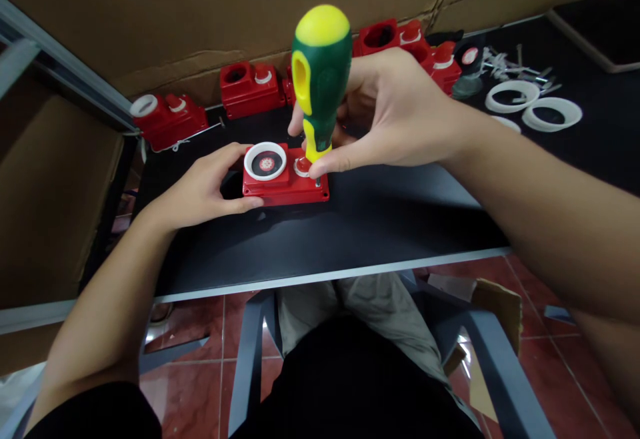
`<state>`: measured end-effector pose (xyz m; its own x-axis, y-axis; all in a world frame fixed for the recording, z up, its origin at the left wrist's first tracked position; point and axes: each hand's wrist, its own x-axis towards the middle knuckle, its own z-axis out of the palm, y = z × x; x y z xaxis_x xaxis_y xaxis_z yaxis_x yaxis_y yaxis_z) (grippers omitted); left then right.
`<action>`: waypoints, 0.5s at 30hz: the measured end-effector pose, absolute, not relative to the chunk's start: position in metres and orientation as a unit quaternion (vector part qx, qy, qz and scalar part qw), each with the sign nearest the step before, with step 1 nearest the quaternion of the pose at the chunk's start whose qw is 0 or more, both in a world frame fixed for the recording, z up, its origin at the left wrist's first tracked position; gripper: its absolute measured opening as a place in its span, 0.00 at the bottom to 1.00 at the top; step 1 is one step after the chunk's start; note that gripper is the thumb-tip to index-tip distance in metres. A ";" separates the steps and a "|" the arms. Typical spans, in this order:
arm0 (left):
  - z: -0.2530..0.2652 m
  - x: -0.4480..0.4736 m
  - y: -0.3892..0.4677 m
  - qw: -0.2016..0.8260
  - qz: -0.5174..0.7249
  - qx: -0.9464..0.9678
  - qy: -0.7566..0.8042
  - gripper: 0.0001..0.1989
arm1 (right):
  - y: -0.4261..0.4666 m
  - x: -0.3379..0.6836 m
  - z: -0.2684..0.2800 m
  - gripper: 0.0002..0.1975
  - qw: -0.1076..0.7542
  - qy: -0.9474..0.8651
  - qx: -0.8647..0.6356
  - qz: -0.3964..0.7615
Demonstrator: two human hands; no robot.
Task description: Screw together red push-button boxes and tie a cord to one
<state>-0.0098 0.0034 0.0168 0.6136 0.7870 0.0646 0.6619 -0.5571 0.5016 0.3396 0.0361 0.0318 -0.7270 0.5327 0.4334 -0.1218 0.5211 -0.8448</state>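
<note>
A red box-shaped housing (285, 193) lies on the black table (300, 245), with a white ring (249, 167) around a dark round disc on its left half. My left hand (206, 182) grips the housing's left end between thumb and fingers. Upright over the right end stands a screwdriver (327, 72) with a green and yellow handle. My right hand (395, 112) pinches the lower part of that handle. The screwdriver's metal tip shows by the housing's front right corner; whether it sits in a screw cannot be told.
Several more red housings stand along the cardboard wall (200, 12), among them one at the left (165, 133) and one nearer the middle (257, 100). On the right lie white rings (553, 115), a pile of screws and small parts (530, 72), and a dark flat panel (605, 32).
</note>
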 end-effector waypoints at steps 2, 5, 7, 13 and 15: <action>0.016 -0.010 0.003 0.218 0.141 0.872 0.414 0.48 | 0.035 0.338 0.033 0.24 0.345 -0.795 -0.130 0.482; 0.015 -0.010 0.004 0.218 0.139 0.873 0.414 0.47 | 0.031 0.334 0.032 0.24 0.358 -0.793 -0.139 0.472; 0.015 -0.010 0.004 0.220 0.139 0.873 0.413 0.47 | 0.027 0.332 0.032 0.23 0.367 -0.793 -0.148 0.462; 0.015 -0.010 0.003 0.223 0.136 0.871 0.415 0.48 | 0.027 0.336 0.033 0.24 0.330 -0.806 -0.163 0.464; 0.016 -0.010 0.003 0.223 0.137 0.871 0.416 0.49 | 0.034 0.342 0.034 0.28 0.292 -0.818 -0.158 0.471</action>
